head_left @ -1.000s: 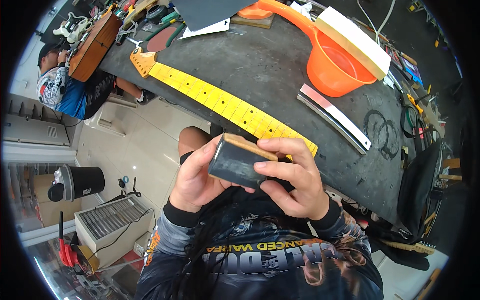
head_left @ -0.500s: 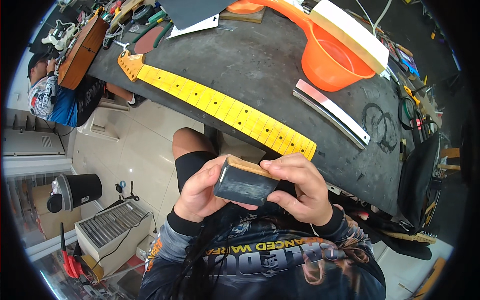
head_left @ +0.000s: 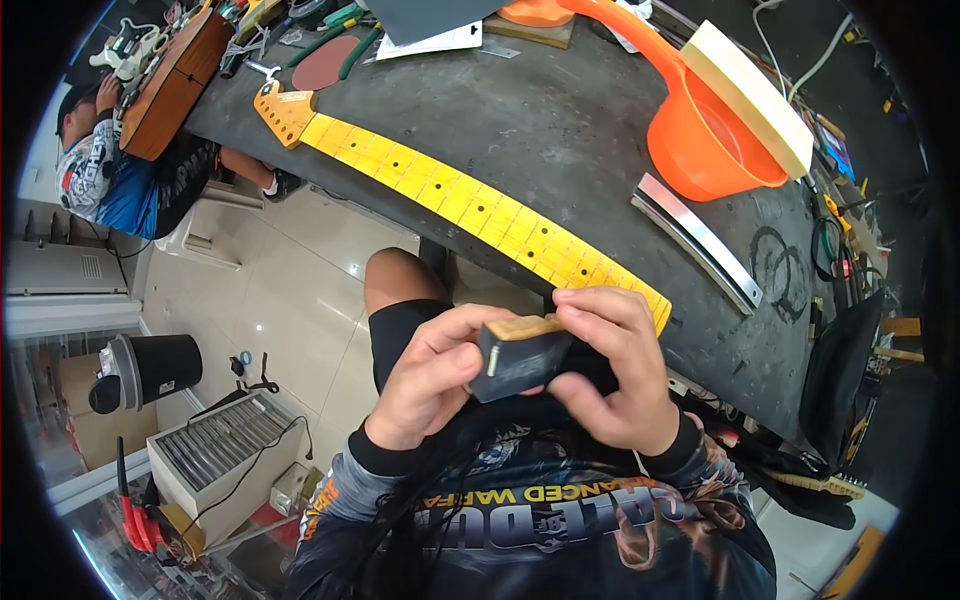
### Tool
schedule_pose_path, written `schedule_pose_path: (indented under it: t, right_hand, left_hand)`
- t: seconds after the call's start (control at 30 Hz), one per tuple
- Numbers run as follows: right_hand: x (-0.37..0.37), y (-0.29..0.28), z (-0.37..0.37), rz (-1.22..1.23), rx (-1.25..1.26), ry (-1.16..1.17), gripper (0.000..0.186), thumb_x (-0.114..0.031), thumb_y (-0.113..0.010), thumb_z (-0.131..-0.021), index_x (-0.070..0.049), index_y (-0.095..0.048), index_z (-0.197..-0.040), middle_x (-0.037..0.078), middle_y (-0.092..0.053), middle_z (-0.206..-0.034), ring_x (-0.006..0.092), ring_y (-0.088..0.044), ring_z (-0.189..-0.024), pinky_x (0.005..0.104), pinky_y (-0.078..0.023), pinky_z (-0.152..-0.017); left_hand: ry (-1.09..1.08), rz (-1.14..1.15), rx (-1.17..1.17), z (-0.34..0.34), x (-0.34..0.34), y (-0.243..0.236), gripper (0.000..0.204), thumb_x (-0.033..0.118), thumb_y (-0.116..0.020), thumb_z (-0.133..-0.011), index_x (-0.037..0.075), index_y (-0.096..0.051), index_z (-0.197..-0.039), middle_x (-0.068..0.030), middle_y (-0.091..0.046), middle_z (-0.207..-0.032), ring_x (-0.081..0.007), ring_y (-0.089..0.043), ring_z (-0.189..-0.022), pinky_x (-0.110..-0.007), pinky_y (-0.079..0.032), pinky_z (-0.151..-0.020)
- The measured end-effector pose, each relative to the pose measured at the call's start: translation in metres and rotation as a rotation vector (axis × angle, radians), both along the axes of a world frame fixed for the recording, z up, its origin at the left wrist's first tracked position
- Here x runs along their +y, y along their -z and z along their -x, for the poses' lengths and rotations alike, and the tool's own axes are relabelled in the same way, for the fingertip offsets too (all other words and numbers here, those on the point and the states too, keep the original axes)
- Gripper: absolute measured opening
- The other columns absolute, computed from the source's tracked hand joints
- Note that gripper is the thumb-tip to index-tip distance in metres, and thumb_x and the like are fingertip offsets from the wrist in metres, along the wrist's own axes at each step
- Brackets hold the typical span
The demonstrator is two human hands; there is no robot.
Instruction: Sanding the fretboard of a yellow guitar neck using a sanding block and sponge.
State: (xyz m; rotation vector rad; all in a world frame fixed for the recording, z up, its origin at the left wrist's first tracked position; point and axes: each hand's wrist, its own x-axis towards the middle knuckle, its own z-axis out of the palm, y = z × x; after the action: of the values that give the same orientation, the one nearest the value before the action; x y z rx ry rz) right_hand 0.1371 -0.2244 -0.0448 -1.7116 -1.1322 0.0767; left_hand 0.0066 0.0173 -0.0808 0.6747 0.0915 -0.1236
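Note:
A wooden sanding block [head_left: 520, 365] with dark sandpaper around it is held up in front of my chest, off the near edge of the bench. My left hand [head_left: 425, 375] is closed on its left end, the thumb along the side. Around the right end curl the fingers of my right hand [head_left: 625, 370], with the thumb below. Bare wood shows along the block's upper side. Just beyond my hands a yellow guitar neck [head_left: 460, 203] lies slantwise along the bench edge, its fretboard up and its headstock [head_left: 283, 113] at the far left.
On the dark bench [head_left: 590, 120] lie a metal straight beam [head_left: 697, 240] and an orange dipper [head_left: 700, 150] with a pale block [head_left: 750, 95] across it. Pliers and papers crowd the far side. Another person [head_left: 130, 190] sits at left beside a brown guitar body [head_left: 172, 85].
The sanding block has turned in my hands, so its left end now faces me more and its broad dark face shows less. The whole view has shifted, bench things appearing farther right.

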Motion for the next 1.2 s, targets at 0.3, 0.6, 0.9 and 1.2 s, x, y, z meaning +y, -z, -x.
schedule_pose_path:
  t: [0.3, 0.6, 0.9, 1.2]
  right_hand:
    - [0.043, 0.004, 0.016, 0.101, -0.294, 0.197, 0.095, -0.021, -0.104, -0.077, -0.015, -0.067, -0.164, 0.008, -0.068, -0.139, 0.0350, -0.069, -0.129, 0.0534, -0.051, -0.110]
    - [0.043, 0.003, 0.009, 0.110, -0.286, 0.257, 0.094, -0.025, -0.105, -0.078, -0.015, -0.067, -0.163, 0.010, -0.067, -0.142, 0.0360, -0.067, -0.130, 0.0534, -0.050, -0.111]
    - [-0.049, -0.015, -0.014, 0.581, -0.326, 0.496, 0.109, -0.043, -0.109, -0.076, -0.008, -0.059, -0.167, 0.016, -0.063, -0.148, 0.0383, -0.061, -0.140, 0.0564, -0.039, -0.121]
    - [-0.043, 0.015, -0.018, 0.491, -0.277, 0.527, 0.067, -0.039, -0.108, -0.076, -0.009, -0.073, -0.124, 0.009, -0.066, -0.119, 0.0328, -0.063, -0.120, 0.0509, -0.039, -0.109]
  left_hand:
    - [-0.074, -0.335, -0.078, -0.005, 0.009, -0.015, 0.061, 0.026, -0.078, -0.118, -0.003, -0.062, -0.169, -0.0168, -0.073, -0.157, -0.0239, -0.069, -0.147, -0.041, -0.053, -0.127]
    - [-0.084, -0.283, -0.050, -0.021, 0.007, -0.018, 0.061, 0.030, -0.077, -0.120, -0.004, -0.064, -0.169, -0.0137, -0.075, -0.150, -0.0190, -0.070, -0.135, -0.037, -0.054, -0.118]
    - [-0.585, -1.410, -0.188, -0.053, 0.050, -0.034, 0.047, 0.019, -0.091, -0.104, -0.001, -0.084, -0.146, -0.0187, -0.076, -0.147, -0.0309, -0.072, -0.135, -0.041, -0.056, -0.116]
    - [-0.695, -1.760, -0.114, -0.071, 0.060, -0.046, 0.042, 0.018, -0.092, -0.102, 0.004, -0.087, -0.141, -0.0135, -0.079, -0.137, -0.0284, -0.072, -0.126, -0.039, -0.055, -0.108]
